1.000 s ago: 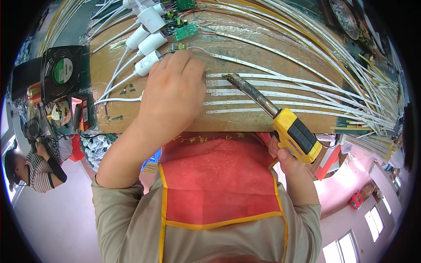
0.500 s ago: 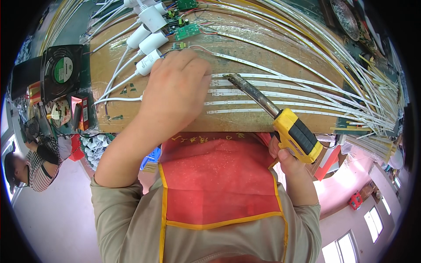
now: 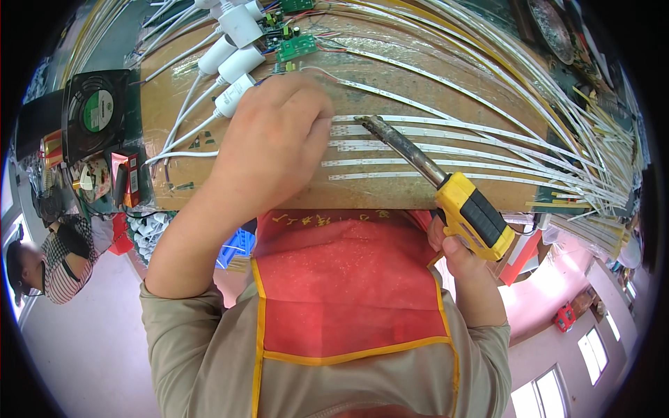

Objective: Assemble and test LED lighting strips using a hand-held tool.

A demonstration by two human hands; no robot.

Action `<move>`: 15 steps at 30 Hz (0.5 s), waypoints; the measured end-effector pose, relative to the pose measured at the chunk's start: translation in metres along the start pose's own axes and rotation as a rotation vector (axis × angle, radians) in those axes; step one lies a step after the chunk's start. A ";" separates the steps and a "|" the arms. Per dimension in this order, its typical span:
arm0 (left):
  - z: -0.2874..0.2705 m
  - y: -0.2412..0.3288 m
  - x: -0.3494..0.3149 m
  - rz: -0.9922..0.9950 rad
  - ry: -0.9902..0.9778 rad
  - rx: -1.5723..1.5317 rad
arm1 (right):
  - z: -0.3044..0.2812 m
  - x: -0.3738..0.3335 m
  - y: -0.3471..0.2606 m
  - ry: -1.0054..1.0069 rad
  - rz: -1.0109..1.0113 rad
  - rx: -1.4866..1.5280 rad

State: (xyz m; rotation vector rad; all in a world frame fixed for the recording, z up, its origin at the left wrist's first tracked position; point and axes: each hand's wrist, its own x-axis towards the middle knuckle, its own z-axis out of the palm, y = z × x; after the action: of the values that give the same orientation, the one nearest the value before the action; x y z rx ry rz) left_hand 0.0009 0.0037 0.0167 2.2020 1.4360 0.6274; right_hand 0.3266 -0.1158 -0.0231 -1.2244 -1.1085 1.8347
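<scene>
White strips (image 3: 369, 161): axis left-right | left hand (image 3: 272, 132): nearer, beside strips' left ends, grip indeterminable | right hand (image 3: 456, 252): grasping soldering iron (image 3: 474, 212)

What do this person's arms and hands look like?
The left hand and right hand wear no gloves. The forearms are bare too. The plain khaki sleeves look loose and creased, ending near the elbows.
</scene>
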 end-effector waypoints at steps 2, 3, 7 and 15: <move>-0.001 -0.001 0.000 0.028 -0.039 0.054 | 0.000 0.000 -0.002 0.002 0.011 0.005; 0.000 -0.001 -0.001 0.036 -0.037 0.075 | 0.000 0.001 -0.003 -0.001 0.013 0.011; 0.000 -0.001 -0.001 0.060 -0.048 0.136 | 0.001 0.001 -0.004 0.003 0.028 0.067; -0.001 -0.004 -0.001 0.098 -0.059 0.140 | 0.005 0.005 -0.001 -0.029 -0.081 0.057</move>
State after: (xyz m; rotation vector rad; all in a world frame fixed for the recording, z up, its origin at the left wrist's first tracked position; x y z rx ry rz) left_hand -0.0029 0.0046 0.0157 2.3907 1.3879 0.5033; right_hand 0.3207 -0.1127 -0.0228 -1.1087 -1.0981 1.8155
